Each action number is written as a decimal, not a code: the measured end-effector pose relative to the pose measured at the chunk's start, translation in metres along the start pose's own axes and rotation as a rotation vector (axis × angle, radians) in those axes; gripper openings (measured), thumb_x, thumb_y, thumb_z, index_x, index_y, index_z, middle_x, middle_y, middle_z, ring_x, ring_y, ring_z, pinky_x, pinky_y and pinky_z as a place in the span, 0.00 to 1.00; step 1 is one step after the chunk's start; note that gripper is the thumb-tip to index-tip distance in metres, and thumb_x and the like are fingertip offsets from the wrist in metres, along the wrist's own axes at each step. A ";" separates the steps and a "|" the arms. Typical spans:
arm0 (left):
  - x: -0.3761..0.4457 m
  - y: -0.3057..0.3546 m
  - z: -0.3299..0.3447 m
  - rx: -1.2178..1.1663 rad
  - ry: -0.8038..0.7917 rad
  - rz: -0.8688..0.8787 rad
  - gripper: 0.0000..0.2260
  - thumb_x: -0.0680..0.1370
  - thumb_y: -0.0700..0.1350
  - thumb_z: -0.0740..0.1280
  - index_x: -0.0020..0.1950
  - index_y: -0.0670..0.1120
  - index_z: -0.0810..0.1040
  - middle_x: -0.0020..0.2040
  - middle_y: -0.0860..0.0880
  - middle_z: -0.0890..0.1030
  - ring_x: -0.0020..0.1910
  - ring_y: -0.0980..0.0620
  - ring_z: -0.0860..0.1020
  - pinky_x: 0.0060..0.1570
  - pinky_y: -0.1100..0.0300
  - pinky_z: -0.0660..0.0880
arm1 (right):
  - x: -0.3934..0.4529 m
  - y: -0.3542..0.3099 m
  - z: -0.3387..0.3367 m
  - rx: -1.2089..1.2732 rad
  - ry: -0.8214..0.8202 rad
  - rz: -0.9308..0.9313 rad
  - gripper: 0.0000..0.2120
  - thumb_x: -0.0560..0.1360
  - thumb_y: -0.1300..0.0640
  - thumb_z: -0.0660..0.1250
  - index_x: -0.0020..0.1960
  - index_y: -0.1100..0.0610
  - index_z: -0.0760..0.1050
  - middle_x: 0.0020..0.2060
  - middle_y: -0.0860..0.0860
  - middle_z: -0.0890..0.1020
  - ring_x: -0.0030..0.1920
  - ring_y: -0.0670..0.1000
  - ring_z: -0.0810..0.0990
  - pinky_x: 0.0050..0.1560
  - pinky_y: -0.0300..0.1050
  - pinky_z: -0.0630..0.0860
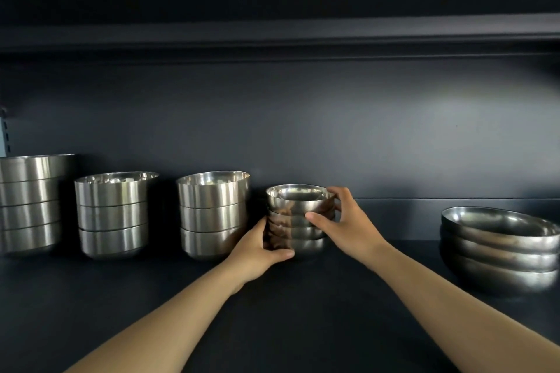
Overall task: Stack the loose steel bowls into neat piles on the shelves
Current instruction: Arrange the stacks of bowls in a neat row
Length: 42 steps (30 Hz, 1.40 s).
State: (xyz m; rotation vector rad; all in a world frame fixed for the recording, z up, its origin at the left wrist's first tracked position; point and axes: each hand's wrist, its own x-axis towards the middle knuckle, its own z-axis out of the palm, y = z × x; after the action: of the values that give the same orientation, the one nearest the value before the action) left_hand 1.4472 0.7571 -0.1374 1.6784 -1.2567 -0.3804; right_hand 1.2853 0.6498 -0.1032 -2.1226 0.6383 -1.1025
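Note:
A pile of several small rounded steel bowls (298,215) stands on the dark shelf (303,312), near the middle. My left hand (257,248) grips the pile low on its left side, thumb across the front near the base. My right hand (342,221) holds the upper bowls from the right, thumb on the front and fingers curled behind the rim. To the left stand three taller piles of straight-sided steel bowls (212,215), (113,215), (28,203).
At the right, three wide shallow steel bowls (497,248) sit nested near the shelf's front. The dark back panel (333,130) rises behind all piles. Another shelf's underside (272,36) runs overhead. Bare shelf lies between the small pile and the wide bowls.

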 end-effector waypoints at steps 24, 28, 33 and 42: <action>-0.033 0.046 -0.008 0.430 0.303 0.051 0.19 0.69 0.47 0.75 0.54 0.38 0.80 0.52 0.44 0.83 0.51 0.49 0.80 0.50 0.60 0.71 | -0.073 -0.032 -0.058 -0.214 0.035 -0.170 0.28 0.73 0.48 0.69 0.68 0.48 0.61 0.65 0.45 0.70 0.66 0.46 0.68 0.59 0.36 0.63; -0.063 0.080 0.018 0.422 0.280 0.043 0.18 0.69 0.50 0.76 0.53 0.41 0.82 0.49 0.47 0.84 0.50 0.50 0.80 0.50 0.60 0.72 | -0.114 -0.037 -0.108 -0.358 0.006 -0.282 0.27 0.74 0.48 0.68 0.69 0.49 0.62 0.66 0.46 0.70 0.66 0.46 0.68 0.60 0.36 0.64; -0.083 0.124 0.090 0.296 0.086 -0.032 0.28 0.68 0.53 0.76 0.64 0.43 0.76 0.57 0.47 0.81 0.51 0.54 0.78 0.51 0.64 0.70 | -0.135 -0.031 -0.169 -0.408 -0.025 -0.370 0.26 0.74 0.49 0.68 0.68 0.49 0.63 0.63 0.47 0.72 0.62 0.47 0.70 0.59 0.40 0.70; -0.062 0.169 0.187 0.062 -0.009 -0.175 0.45 0.63 0.55 0.78 0.74 0.43 0.62 0.67 0.46 0.73 0.63 0.50 0.74 0.62 0.60 0.69 | -0.117 0.033 -0.278 -0.318 0.014 -0.185 0.27 0.70 0.47 0.71 0.66 0.46 0.66 0.60 0.41 0.68 0.53 0.42 0.71 0.47 0.28 0.66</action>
State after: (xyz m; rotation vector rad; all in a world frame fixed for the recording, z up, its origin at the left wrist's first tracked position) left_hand 1.1930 0.7156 -0.1056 1.8476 -1.1414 -0.4587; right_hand 0.9853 0.6163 -0.0683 -2.4893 0.6713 -1.1784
